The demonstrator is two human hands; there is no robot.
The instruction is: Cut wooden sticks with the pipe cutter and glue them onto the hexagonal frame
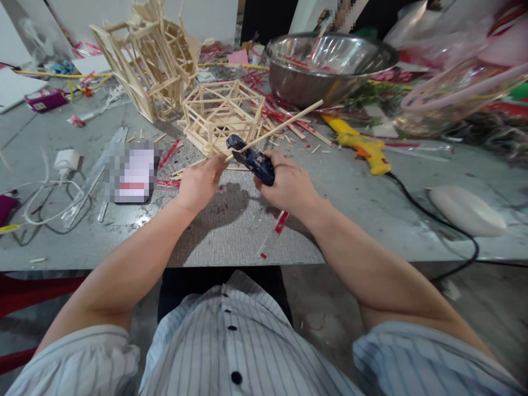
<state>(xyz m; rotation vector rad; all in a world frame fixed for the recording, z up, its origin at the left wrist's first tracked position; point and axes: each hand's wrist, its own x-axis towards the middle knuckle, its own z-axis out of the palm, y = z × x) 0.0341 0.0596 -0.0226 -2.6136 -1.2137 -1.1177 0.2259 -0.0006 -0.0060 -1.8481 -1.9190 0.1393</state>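
My left hand (201, 181) is closed, its fingertips pinching a thin wooden stick (289, 122) that slants up to the right. My right hand (291, 184) is wrapped round a dark blue hand cutter (258, 165), whose head lies against the stick close to my left fingertips. Whether its jaws are parted, I cannot tell. Just behind both hands sits a low many-sided frame of wooden sticks (223, 110). A taller stick structure (152, 66) stands behind it to the left. Loose sticks lie beside my left hand, partly hidden by it.
A yellow glue gun (363, 143) lies to the right, its black cord running over the table edge. Behind it are a steel bowl (322, 71) and plastic bags. A phone (134, 173) and white charger (66, 161) lie left. Red-and-clear plastic strips (281, 223) and offcuts litter the grey table (231, 236).
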